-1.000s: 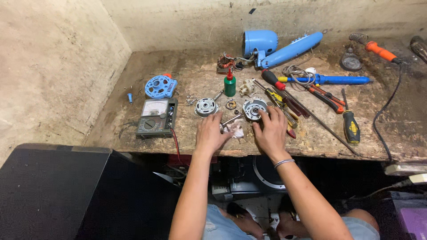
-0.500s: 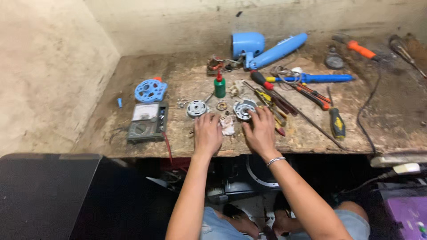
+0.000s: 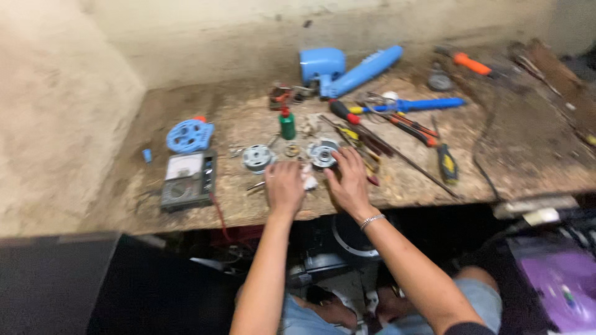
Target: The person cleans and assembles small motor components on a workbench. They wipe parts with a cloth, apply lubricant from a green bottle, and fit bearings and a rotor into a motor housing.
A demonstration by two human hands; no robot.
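My left hand (image 3: 284,187) and right hand (image 3: 349,181) rest palm-down on the workbench (image 3: 528,167), fingers around a small white part (image 3: 308,182) between them; whether either grips it, I cannot tell.

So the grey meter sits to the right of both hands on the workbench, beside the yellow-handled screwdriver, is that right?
Not quite. The head view shows the grey meter to the left of both hands, the left hand and right hand, on the workbench. It lies below a blue round part, not beside the yellow-handled screwdriver.

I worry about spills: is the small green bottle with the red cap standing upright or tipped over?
Upright. The green bottle stands on the workbench, red cap on top.
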